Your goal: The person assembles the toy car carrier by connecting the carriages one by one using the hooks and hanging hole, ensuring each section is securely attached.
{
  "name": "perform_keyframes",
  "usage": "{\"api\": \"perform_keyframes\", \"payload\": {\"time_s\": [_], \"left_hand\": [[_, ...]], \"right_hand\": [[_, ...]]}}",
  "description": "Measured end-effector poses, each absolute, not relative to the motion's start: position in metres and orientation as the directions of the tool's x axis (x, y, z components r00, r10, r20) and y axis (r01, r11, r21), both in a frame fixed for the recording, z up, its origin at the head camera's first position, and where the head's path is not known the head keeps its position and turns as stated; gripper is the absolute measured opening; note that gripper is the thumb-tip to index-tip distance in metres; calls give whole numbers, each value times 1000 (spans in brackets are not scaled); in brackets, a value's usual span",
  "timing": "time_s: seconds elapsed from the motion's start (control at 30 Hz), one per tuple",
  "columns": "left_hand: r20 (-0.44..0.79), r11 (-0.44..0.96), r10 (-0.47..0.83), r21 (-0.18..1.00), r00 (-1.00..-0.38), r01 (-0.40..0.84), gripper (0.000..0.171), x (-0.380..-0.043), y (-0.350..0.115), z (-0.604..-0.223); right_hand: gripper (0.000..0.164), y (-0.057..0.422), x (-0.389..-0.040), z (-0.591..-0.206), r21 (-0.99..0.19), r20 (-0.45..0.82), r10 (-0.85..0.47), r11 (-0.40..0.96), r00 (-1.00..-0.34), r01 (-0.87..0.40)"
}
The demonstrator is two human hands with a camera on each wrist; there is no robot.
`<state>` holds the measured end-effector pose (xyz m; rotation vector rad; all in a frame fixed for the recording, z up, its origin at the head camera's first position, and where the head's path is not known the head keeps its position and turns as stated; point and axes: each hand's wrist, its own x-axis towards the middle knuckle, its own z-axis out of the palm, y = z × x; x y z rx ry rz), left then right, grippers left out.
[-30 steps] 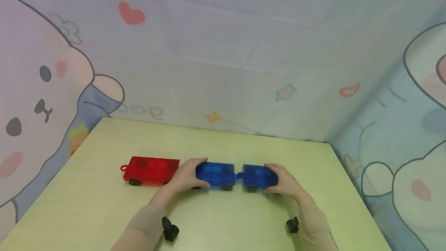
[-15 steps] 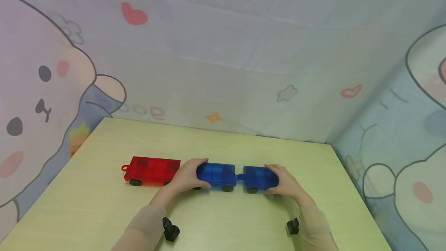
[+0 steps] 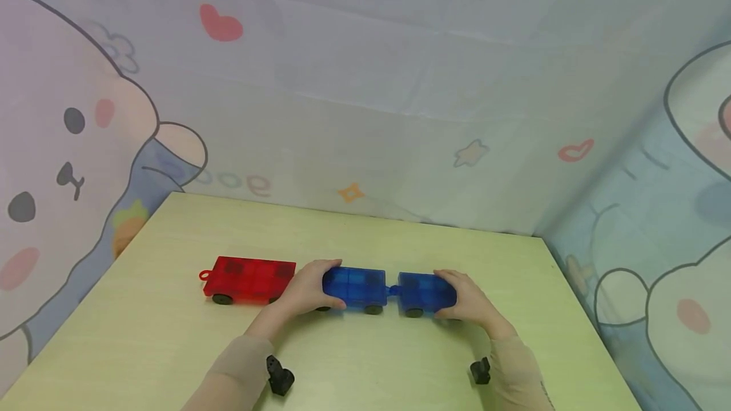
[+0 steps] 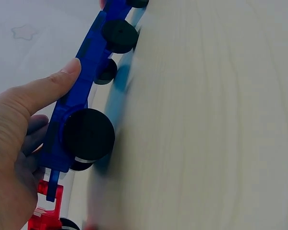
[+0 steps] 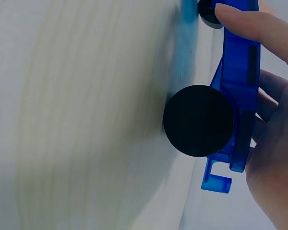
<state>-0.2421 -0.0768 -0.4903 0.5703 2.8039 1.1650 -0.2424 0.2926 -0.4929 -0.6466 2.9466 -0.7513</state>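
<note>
Three translucent toy wagons with black wheels stand in a row on the table. My left hand (image 3: 308, 288) grips the middle blue wagon (image 3: 356, 287) near its left end, thumb along the near side. The right-hand blue wagon (image 3: 425, 290) is held at its right end by my right hand (image 3: 468, 297), its thumb on the near side. A small blue coupling (image 3: 392, 290) bridges the two blue wagons. To the left is the red wagon (image 3: 249, 280), partly behind my left hand. In the left wrist view, the blue wagon's tongue (image 4: 52, 186) overlaps the red hitch (image 4: 57, 196).
The pale wooden table (image 3: 365, 360) ends at a patterned cloth backdrop (image 3: 365, 81), which also rises along both sides. A red loop (image 3: 204, 276) sticks out from the red wagon's left end. Black camera mounts (image 3: 280, 376) sit by both wrists.
</note>
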Motion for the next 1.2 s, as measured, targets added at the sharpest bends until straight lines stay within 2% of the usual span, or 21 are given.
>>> {"api": "perform_keyframes", "payload": {"time_s": [0.37, 0.6, 0.77, 0.9, 1.03, 1.2], "left_hand": [[90, 663, 359, 676, -929, 322, 87, -243, -76, -487], [128, 667, 405, 635, -905, 389, 87, -243, -76, -482], [151, 683, 423, 595, -894, 424, 84, -241, -76, -472], [181, 700, 433, 549, -883, 457, 69, -236, -77, -458], [273, 721, 420, 479, -866, 501, 55, -228, -80, -445], [404, 785, 348, 366, -846, 499, 52, -217, -85, -440]], "right_hand": [[84, 291, -244, -494, -449, 97, -419, 791, -903, -416], [80, 289, -241, -487, -468, 115, -402, 785, -909, -406], [64, 284, -236, -476, -456, 205, -373, 782, -905, -425], [47, 279, -229, -465, -422, 300, -326, 798, -897, -431], [36, 273, -221, -455, -417, 388, -260, 806, -884, -420], [33, 264, -214, -450, -390, 484, -205, 820, -851, -419]]}}
